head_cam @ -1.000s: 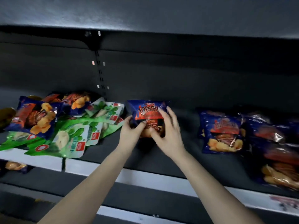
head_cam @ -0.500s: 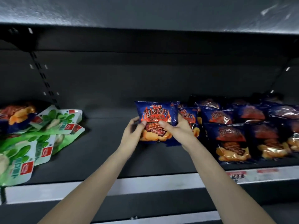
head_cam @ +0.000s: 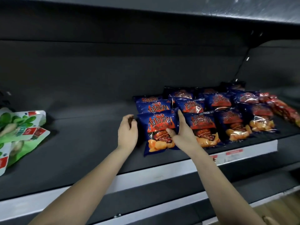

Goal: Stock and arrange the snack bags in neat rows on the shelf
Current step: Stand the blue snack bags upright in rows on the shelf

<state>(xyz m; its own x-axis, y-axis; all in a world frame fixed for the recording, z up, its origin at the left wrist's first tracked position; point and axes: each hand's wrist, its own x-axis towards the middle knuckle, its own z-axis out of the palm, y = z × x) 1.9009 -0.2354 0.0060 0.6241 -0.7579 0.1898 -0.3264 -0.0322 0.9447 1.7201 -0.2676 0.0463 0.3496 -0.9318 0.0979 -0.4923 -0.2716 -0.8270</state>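
Observation:
A blue barbecue chip bag lies on the dark shelf, at the left end of the front row of blue bags. My right hand grips its right edge, thumb across the front and fingers along the side. My left hand is at the bag's left edge, fingers curled and touching or nearly touching it. More matching blue bags stand in rows behind and to the right.
Green snack bags lie in a loose pile at the far left of the shelf. Red bags sit at the far right. A white price strip runs along the shelf's front edge. Another shelf overhangs above.
Both hands carried the blue bag from near the green pile rightward and set it down beside the row of blue bags. My left hand has slipped off to the bag's left edge.

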